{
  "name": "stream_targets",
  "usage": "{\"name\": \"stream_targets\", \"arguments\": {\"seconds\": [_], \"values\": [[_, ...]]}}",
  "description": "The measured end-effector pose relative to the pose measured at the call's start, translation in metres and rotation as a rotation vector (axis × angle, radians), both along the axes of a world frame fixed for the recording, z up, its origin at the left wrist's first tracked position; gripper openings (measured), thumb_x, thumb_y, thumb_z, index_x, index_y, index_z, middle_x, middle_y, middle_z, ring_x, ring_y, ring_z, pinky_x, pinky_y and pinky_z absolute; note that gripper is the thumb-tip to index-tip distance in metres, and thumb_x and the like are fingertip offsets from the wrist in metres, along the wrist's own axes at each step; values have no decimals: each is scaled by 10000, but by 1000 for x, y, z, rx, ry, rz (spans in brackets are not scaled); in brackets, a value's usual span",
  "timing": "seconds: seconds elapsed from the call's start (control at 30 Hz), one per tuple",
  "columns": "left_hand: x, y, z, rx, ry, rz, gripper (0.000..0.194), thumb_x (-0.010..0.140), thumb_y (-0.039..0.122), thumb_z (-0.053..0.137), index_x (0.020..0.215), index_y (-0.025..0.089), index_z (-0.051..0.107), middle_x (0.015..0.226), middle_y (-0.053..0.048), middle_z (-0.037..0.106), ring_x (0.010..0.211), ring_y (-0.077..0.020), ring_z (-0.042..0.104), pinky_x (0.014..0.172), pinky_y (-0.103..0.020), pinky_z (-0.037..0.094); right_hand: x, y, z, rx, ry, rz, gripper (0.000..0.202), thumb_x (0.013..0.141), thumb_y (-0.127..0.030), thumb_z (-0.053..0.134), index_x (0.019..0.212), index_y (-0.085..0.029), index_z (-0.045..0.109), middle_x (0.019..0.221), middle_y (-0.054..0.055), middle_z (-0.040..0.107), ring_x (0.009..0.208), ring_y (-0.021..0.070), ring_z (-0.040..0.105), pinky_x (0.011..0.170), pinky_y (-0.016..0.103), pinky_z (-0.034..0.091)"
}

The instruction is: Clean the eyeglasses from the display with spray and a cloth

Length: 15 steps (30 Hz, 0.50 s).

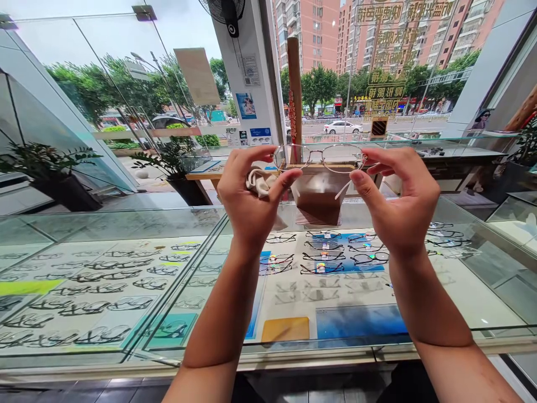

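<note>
A pair of thin metal-framed glasses (pixel 316 151) is held up level over a glass display case (pixel 356 327), lenses side by side, temples pointing down and away. Left hand (pixel 255 187): pinches the rim at one end between thumb and forefinger, a crumpled beige cloth (pixel 260 182) tucked in the palm. Right hand (pixel 396 187): pinches the other end near the hinge, thumb below, forefinger above. Behind and below the glasses, a brown box-like object (pixel 319 207), exact kind unclear. Inside the case, rows of eyeglass frames (pixel 322 256), some on blue sheets; yellow-orange rectangle (pixel 286 330) near the front edge. More frames in the left section, a teal panel (pixel 171 330) at its corner. Beyond: potted plants (pixel 188 187) on the left, window, white car (pixel 343 127) on the street, trees, pinkish buildings.
</note>
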<state>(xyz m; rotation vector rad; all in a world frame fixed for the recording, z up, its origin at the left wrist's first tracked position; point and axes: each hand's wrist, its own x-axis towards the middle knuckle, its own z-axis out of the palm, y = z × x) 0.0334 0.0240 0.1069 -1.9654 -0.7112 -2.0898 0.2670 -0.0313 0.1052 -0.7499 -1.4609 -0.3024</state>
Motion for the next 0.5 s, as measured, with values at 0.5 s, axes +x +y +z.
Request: {"name": "stream_targets", "arguments": {"seconds": [0.5], "values": [[1, 15, -4, -130, 0, -73, 366, 874, 515, 915, 1143, 294, 802, 1042, -35, 795, 923, -208, 738, 811, -356, 581, -1, -1, -4, 38, -40, -129, 254, 1040, -479, 706, 1268, -380, 756, 1122, 64, 749, 1054, 307, 723, 942, 530, 630]]}}
